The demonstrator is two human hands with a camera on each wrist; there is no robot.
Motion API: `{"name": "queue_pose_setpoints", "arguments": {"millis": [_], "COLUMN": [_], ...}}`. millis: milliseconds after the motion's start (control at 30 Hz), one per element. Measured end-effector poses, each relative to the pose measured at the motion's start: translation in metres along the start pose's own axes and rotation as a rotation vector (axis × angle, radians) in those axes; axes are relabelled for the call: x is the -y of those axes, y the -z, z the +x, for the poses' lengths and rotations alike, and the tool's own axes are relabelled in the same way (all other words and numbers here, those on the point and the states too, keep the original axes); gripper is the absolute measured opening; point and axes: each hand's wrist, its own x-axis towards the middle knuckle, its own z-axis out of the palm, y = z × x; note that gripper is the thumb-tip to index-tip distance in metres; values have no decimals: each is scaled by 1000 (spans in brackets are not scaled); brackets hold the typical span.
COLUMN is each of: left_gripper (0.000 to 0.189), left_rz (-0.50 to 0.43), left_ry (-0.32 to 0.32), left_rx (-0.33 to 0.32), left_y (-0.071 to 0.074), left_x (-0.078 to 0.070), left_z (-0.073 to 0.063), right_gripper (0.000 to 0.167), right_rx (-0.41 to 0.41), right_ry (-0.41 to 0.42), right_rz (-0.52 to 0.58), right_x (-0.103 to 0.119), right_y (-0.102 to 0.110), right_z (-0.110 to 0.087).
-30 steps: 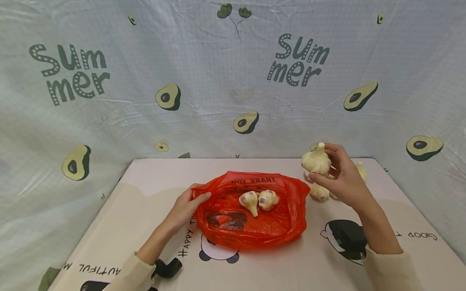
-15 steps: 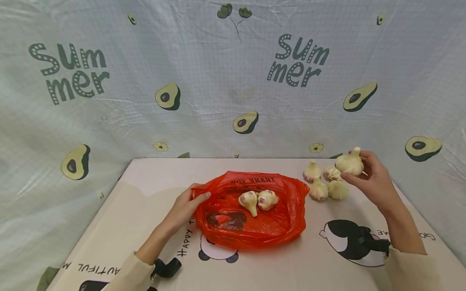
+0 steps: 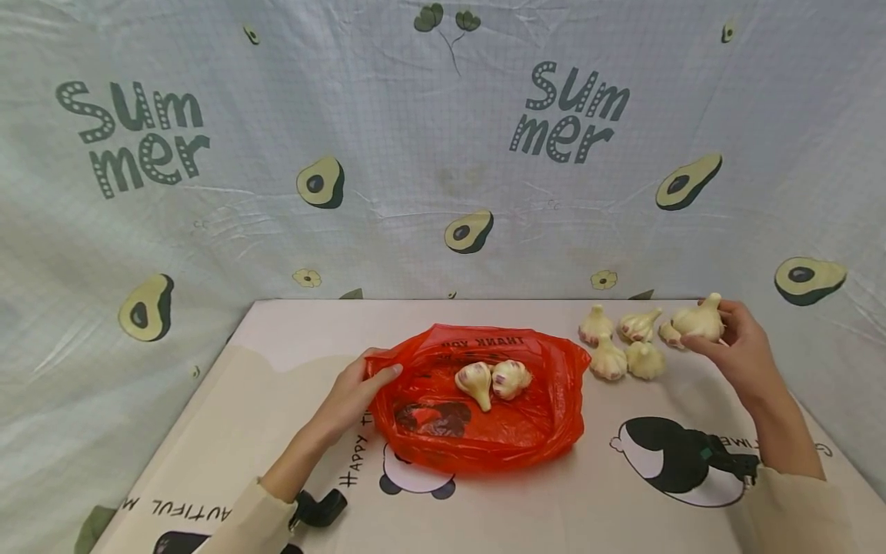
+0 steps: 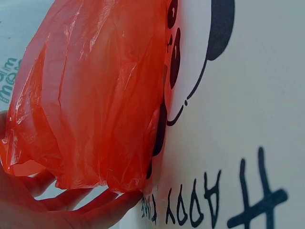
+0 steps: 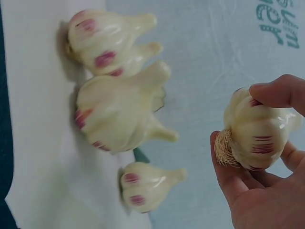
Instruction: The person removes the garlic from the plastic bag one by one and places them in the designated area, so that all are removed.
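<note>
In the head view my left hand (image 3: 353,392) holds the left rim of an open red plastic bag (image 3: 477,454), thumb over the edge. Two garlic bulbs (image 3: 511,379) lie inside the bag. In the left wrist view, fingers (image 4: 109,207) spread along the bag's outer wall. At the back right my right hand (image 3: 747,350) grips another garlic bulb (image 5: 257,129) by its sides, its stem pointing up in the head view. The right wrist view shows the thumb on one side, fingers on the other, and the bulb's roots. Beside it, several garlic bulbs (image 3: 607,359) stand grouped on the table.
The light table (image 3: 526,508) carries printed animals and lettering. Behind its back edge hangs a pale curtain (image 3: 388,115) printed with avocados, and more of it runs along both sides. A black wrist mount (image 3: 320,508) sits by the left sleeve.
My right hand has carried its garlic bulb rightward and lower, away from over the grouped bulbs, which now show more fully. My left hand and the bag have stayed put.
</note>
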Motion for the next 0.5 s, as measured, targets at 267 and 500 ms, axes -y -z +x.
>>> {"name": "queue_pose_setpoints", "arguments": {"millis": [267, 500], "left_gripper": [46, 47], "left_rz": [14, 11], "left_ry": [1, 3], "left_rx": [-6, -5], "left_y": [0, 0], "left_x": [0, 0], "left_z": [1, 0], "right_gripper": [58, 76], "right_rx": [-3, 62], "right_ry": [-198, -286], "right_rz": [-121, -170], "right_x": [-32, -49], "right_y": [0, 0], "right_z": [1, -2]}}
